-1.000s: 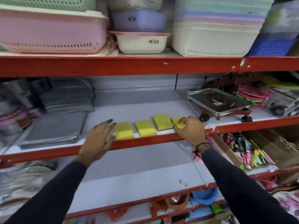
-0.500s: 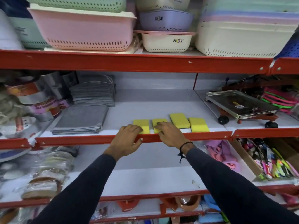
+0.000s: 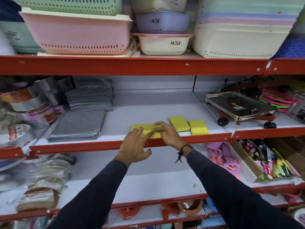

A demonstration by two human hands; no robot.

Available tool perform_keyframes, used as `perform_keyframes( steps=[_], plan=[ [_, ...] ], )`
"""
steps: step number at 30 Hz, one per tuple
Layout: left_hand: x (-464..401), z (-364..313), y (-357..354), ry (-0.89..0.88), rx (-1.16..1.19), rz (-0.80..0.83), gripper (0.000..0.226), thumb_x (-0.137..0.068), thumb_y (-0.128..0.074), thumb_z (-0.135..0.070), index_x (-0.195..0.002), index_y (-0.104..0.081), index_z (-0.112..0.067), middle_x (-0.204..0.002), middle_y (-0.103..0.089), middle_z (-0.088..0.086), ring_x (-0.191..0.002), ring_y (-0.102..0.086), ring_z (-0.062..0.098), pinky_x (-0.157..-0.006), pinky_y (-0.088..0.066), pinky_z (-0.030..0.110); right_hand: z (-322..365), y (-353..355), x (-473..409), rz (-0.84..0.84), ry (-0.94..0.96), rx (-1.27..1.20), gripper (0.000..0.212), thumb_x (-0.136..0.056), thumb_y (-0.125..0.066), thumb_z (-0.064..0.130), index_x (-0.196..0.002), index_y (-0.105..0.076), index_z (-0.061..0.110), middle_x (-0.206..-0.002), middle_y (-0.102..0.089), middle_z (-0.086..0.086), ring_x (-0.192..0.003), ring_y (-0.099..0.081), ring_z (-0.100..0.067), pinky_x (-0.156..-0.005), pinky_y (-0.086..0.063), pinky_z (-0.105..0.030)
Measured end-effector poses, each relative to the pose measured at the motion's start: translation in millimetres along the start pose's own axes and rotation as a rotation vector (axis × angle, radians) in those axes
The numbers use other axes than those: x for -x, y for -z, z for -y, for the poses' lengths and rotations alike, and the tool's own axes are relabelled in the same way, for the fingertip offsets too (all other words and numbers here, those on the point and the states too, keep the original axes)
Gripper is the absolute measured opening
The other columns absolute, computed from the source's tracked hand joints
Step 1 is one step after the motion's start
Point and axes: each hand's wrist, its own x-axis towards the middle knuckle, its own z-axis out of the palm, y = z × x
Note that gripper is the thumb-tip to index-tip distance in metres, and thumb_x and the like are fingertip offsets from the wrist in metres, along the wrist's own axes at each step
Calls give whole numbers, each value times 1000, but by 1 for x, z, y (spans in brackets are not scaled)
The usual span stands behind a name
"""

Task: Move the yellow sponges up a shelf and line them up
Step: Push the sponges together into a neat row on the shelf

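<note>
A person's left hand (image 3: 134, 147) and right hand (image 3: 166, 134), fingers spread flat and gripping nothing, press on 2 yellow sponges (image 3: 146, 130) touching side by side at the front edge of a red-lipped shelf (image 3: 99, 143); 2 more sponges (image 3: 188, 125) lie just right of the fingertips.

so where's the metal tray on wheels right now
In the head view the metal tray on wheels sits on the right of the middle shelf, just right of the yellow sponges.
</note>
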Motion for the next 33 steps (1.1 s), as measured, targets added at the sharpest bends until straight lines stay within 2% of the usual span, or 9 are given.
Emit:
perform_keyframes(
  steps=[2,4,9,11,15,19,24,27,33],
  plan=[
    [-1,-2,-3,1,-59,29,79,-86,-47,-63,-160,-40,-33,-135,-52,12,-117,-53,32,-101,-46,44,-2,23,-4,-105,11,82,48,-90,-47,-1,-135,-53,15,-128,-70,-14,-107,-66,-26,-84,-53,-26],
    [-1,-3,-3,4,-71,33,78,-88,-49,-64,-160,-39,-34,-138,-50,12,-120,-51,32,-104,-46,44,-10,48,-9,-169,16,395,46,-94,-50,17,-140,-50,14,-135,-65,-15,-122,-60,-34,-101,-50,-40],
    [-3,-4,-1,11,-59,21,76,-83,-60,-60,-153,-52,-31,-132,-55,14,-115,-55,34,-98,-49,46,-23,49,-2,24,-34,804,46,-95,-38,27,-132,-57,7,-139,-60,-18,-123,-54,-40,-102,-46,-45],
    [-3,-3,-1,17,-46,21,76,-81,-63,-58,-151,-55,-31,-133,-55,15,-114,-56,35,-97,-50,46,-19,35,2,12,43,766,55,-91,-32,30,-135,-57,9,-140,-60,-17,-123,-53,-39,-103,-46,-46],
    [-4,-6,4,26,-29,40,77,-86,-60,-60,-156,-46,-31,-147,-49,12,-124,-51,34,-106,-44,45,-15,22,5,-48,91,750,46,-94,-40,22,-134,-59,11,-134,-64,-16,-120,-54,-37,-99,-49,-46],
    [-11,-10,12,49,-64,75,75,-92,-55,-60,-159,-37,-32,-150,-45,12,-129,-47,34,-108,-40,45,-21,30,13,-132,97,745,58,-82,-28,29,-124,-66,17,-126,-68,-8,-116,-58,-33,-92,-52,-45],
    [-12,-12,11,74,-69,84,73,-93,-55,-58,-158,-38,-32,-152,-42,13,-133,-44,36,-109,-40,47,-23,36,12,-155,39,705,46,-85,-32,33,-101,-72,14,-113,-72,-9,-105,-62,-33,-86,-49,-42],
    [-12,-13,10,75,-79,98,73,-93,-54,-58,-159,-36,-31,-153,-41,13,-134,-43,35,-110,-40,48,-26,43,4,-169,-7,614,29,-89,-45,23,-93,-70,8,-107,-72,-14,-100,-63,-38,-83,-52,-43],
    [-14,-20,10,112,-75,99,75,-92,-55,-62,-157,-37,-30,-156,-39,13,-137,-41,37,-110,-39,52,-33,24,7,-150,41,399,33,-87,-45,-2,-95,-76,8,-110,-74,-13,-105,-63,-34,-97,-49,-39]
  ],
)
